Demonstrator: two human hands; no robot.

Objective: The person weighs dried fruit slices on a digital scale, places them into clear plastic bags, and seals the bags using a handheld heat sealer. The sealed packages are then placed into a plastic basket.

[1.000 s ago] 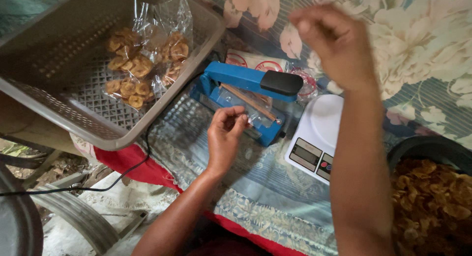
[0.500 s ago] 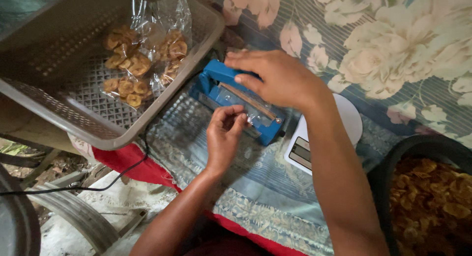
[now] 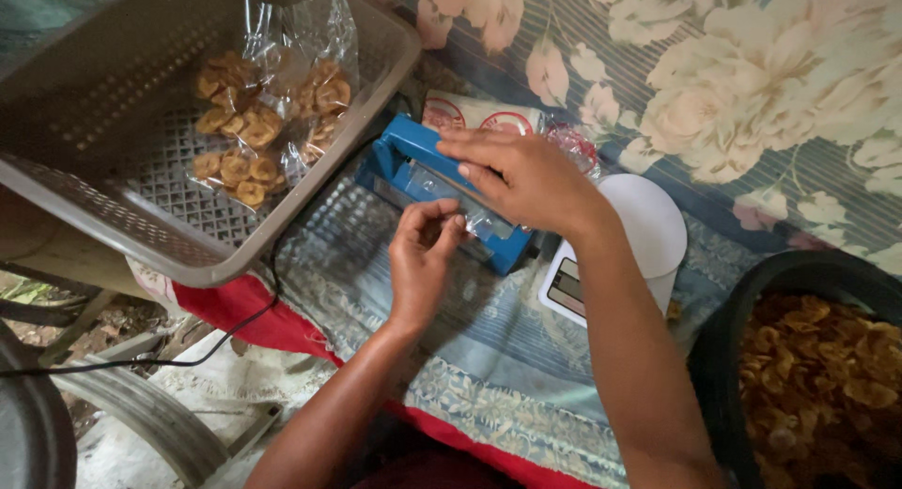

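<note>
The right hand (image 3: 526,174) lies flat across the top bar of the blue heat sealer (image 3: 413,165), fingers pressed together and pointing left, palm down on the arm. Just near of it, the left hand (image 3: 423,254) pinches the edge of a clear plastic bag (image 3: 474,217) between thumb and fingertips, right at the sealer's front lip.

That bag looks thin, limp and slick (the sort of film that slides and wrinkles the moment it is let loose), so I judge the mouth edge, close beside the sealing strip, to be the sensible place to hold it, kept taut and flat. The sealer itself seems rigid and light; its bar is best pressed near the middle, where the right palm sits.

To the right stands a white kitchen scale (image 3: 639,235), partly hidden by the right forearm. At the near right, a dark tub (image 3: 742,310) holds loose fried chips. At the far left, a grey perforated basket (image 3: 376,85) contains 2 or more clear packets of chips (image 3: 254,123), brittle goods, I would think, and easily crushed. Everything rests on a floral cloth (image 3: 780,94).
</note>
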